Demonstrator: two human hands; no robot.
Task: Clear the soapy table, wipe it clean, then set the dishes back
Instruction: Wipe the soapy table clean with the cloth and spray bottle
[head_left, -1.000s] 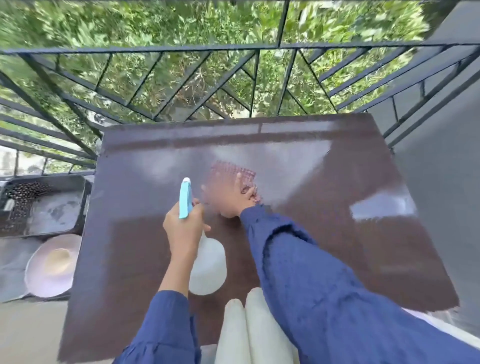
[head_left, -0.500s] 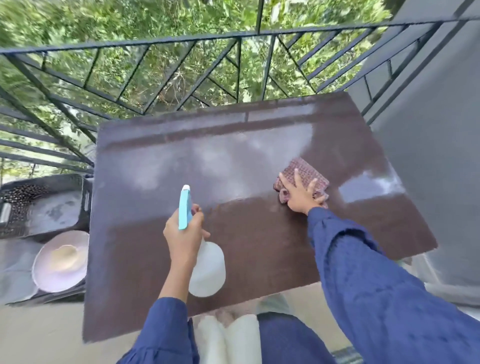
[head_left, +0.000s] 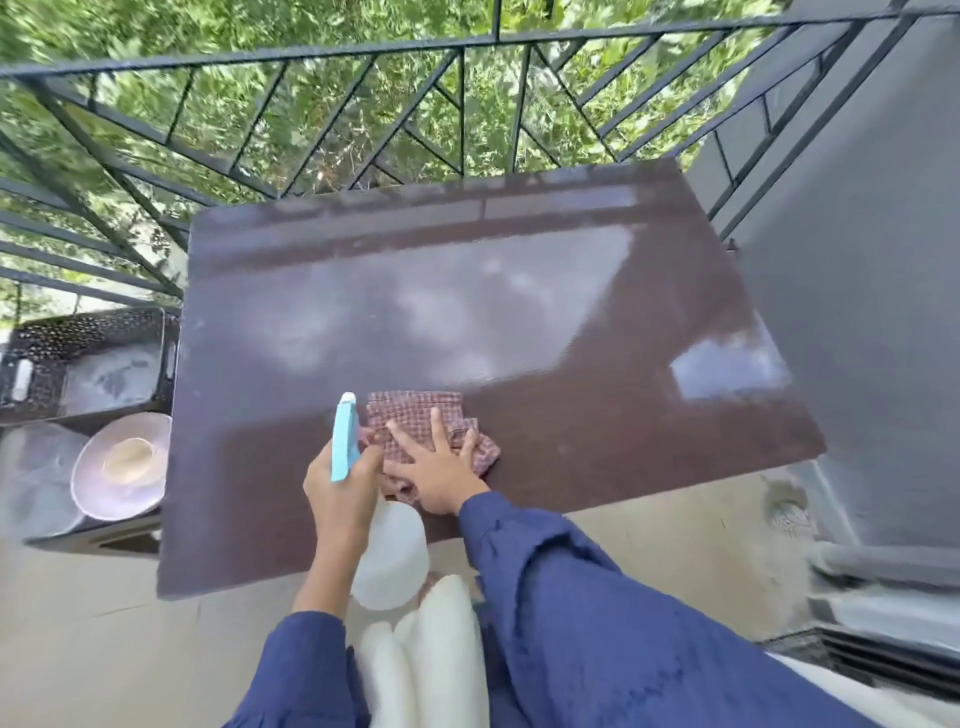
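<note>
A dark brown table (head_left: 597, 322) fills the middle of the view, its far half filmed with pale soap. My right hand (head_left: 439, 467) presses flat, fingers spread, on a red checked cloth (head_left: 415, 415) near the table's front edge. Just left of it, my left hand (head_left: 340, 493) grips a spray bottle (head_left: 392, 556) with a white body and light blue nozzle, held above the front edge. A pale plate (head_left: 122, 467) with a smaller dish in it lies off the table to the left.
A black perforated crate (head_left: 88, 358) stands at the left beside the plate. A dark metal railing (head_left: 363, 119) runs behind the table, with foliage beyond. A grey wall (head_left: 857, 312) rises on the right. Pale floor lies in front.
My right hand has slid the cloth from the table's right side back left and toward me, stopping beside the spray bottle. My left hand keeps hold of the bottle.
</note>
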